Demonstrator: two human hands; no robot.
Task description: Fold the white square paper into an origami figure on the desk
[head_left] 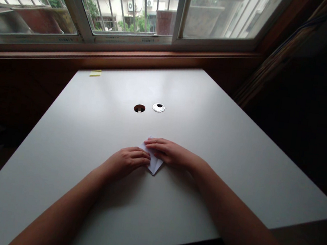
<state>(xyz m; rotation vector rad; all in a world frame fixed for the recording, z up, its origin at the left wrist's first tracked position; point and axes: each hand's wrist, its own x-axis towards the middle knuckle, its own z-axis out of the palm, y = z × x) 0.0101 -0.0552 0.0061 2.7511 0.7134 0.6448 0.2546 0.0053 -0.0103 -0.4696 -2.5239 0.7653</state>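
Reaching in from the near edge of the white table (56, 156), our two bare forearms converged toward the middle of its top. Our left hand (128, 161) lay knuckles up, its fingers close together and slightly bent, their tips resting on the left side of a small folded white paper (154, 166); it pressed down rather than gripped. Our right hand (169, 152) lay flat just beyond it, fingers together and stretched leftward across the paper's far part, so that the two hands came very close at the fingertips. The paper lay flat on the table under both hands. Only a pointed corner toward us and a sliver at its far edge showed clear of the fingers, and we could not tell how many folds it had. Farther out, well apart from the hands, a round cable hole (139, 108) opened in the tabletop, and just to its right sat a round silvery grommet cap (158, 107), clear of the hole. Near the far left corner lay a yellow sticky note (95, 73). Beyond the table ran a dark wooden sill (160, 55), then a barred sliding window (178, 12) with pale buildings and greenery outside. A dark curtain (267, 68) hung at the right.
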